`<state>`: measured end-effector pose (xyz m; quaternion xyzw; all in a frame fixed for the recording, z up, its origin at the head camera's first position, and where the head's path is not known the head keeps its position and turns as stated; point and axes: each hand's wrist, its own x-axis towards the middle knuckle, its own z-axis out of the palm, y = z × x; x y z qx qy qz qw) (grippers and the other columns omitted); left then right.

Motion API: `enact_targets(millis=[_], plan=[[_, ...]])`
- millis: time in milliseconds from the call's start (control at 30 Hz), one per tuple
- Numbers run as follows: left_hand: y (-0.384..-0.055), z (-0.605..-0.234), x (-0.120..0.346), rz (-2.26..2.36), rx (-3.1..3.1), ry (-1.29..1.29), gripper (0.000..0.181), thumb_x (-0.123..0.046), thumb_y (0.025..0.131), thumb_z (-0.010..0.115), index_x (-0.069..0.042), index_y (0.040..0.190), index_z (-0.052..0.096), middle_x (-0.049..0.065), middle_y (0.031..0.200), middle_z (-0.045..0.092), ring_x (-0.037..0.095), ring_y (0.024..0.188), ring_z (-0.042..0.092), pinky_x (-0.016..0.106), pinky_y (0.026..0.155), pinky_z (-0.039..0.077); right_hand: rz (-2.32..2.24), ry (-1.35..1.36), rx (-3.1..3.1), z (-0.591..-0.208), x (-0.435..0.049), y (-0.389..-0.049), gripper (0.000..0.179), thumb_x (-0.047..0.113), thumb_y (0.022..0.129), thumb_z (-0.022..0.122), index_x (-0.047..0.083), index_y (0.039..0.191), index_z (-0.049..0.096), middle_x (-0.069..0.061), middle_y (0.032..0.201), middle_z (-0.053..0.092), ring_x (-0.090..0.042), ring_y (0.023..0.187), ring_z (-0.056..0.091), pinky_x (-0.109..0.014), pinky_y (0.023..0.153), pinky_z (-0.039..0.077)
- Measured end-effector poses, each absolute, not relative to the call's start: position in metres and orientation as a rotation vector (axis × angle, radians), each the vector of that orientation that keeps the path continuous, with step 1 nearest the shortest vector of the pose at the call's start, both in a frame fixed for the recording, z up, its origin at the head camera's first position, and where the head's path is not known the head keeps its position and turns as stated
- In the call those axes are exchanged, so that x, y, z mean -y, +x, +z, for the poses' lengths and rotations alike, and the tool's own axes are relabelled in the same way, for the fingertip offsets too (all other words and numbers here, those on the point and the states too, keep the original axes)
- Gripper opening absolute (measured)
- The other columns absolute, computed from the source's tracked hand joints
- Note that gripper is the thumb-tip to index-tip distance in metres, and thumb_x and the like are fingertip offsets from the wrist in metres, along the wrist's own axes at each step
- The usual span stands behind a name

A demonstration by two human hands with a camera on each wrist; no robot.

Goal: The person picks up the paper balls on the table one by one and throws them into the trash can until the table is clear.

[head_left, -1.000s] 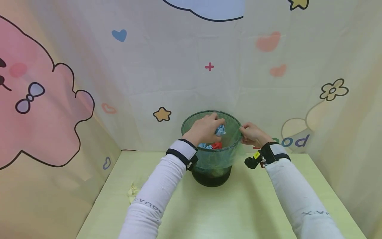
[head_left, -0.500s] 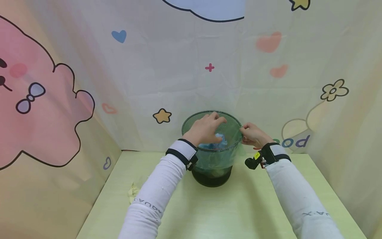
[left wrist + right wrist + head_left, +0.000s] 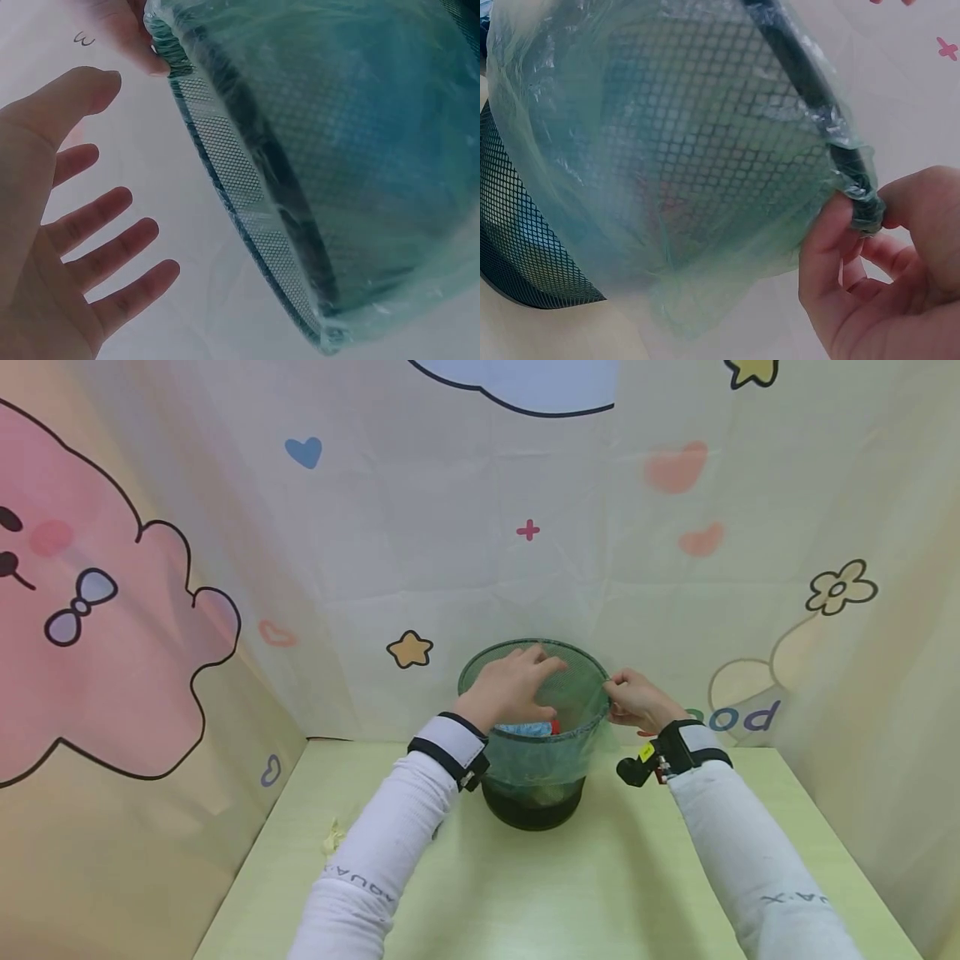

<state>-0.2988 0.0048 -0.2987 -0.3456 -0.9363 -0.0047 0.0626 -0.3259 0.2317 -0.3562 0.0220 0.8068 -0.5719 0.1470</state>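
Observation:
A black mesh wastebasket [image 3: 534, 814] stands on the table, lined with a thin green bag [image 3: 705, 247] folded over its rim. My left hand [image 3: 510, 687] hovers over the mouth with fingers spread and nothing in them; the left wrist view shows the open hand [image 3: 75, 225] beside the rim. My right hand [image 3: 637, 697] pinches the bag at the right side of the rim, thumb and fingers on either side of it in the right wrist view. Inside the basket lie crumpled blue paper [image 3: 528, 729] and a bit of red paper [image 3: 555, 727], partly hidden by the left hand.
A crumpled pale yellow paper [image 3: 333, 837] lies on the light green table [image 3: 600, 893], left of the left forearm. Behind the basket hangs a printed curtain [image 3: 450, 552], close to the table's back edge. A small dark thing [image 3: 437, 832] shows beside the left sleeve.
The crumpled blue paper left my left hand and dropped into the basket. That hand's fingers have spread, and its forearm has shifted slightly left. My right hand keeps its hold.

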Motion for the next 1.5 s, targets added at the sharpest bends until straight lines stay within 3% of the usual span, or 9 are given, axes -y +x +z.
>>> enact_targets(millis=[700, 1100, 1500], plan=[[-0.281, -0.305, 0.056, -0.085, 2.702, -1.095, 0.052, -0.038, 0.083, 0.065, -0.02, 0.129, 0.049, 0.005, 0.122, 0.049, 0.022, 0.105, 0.05, 0.035, 0.086, 0.045, -1.659, 0.053, -2.319, -0.355, -0.233, -0.325, 0.007, 0.013, 0.097, 0.032, 0.006, 0.098, 0.03, -0.009, 0.09, 0.031, -0.015, 0.068, 0.041, -0.022, 0.065, 0.046], [-0.263, -0.332, 0.097, -0.193, 2.569, -1.055, 0.046, -0.033, 0.079, 0.069, -0.014, 0.12, 0.058, 0.004, 0.103, 0.056, 0.019, 0.089, 0.052, 0.032, 0.072, 0.045, -1.673, 0.056, -2.304, -0.356, -0.231, -0.325, 0.006, 0.012, 0.097, 0.032, 0.007, 0.097, 0.028, -0.009, 0.089, 0.03, -0.016, 0.068, 0.039, -0.023, 0.065, 0.044], [-0.239, -0.378, 0.128, -0.258, 2.582, -0.944, 0.042, -0.032, 0.076, 0.071, -0.015, 0.114, 0.06, 0.003, 0.102, 0.057, 0.019, 0.09, 0.053, 0.032, 0.071, 0.048, -1.665, 0.017, -2.31, -0.357, -0.233, -0.324, 0.008, 0.013, 0.098, 0.031, 0.006, 0.098, 0.027, -0.009, 0.084, 0.03, -0.015, 0.065, 0.039, -0.024, 0.066, 0.044]])
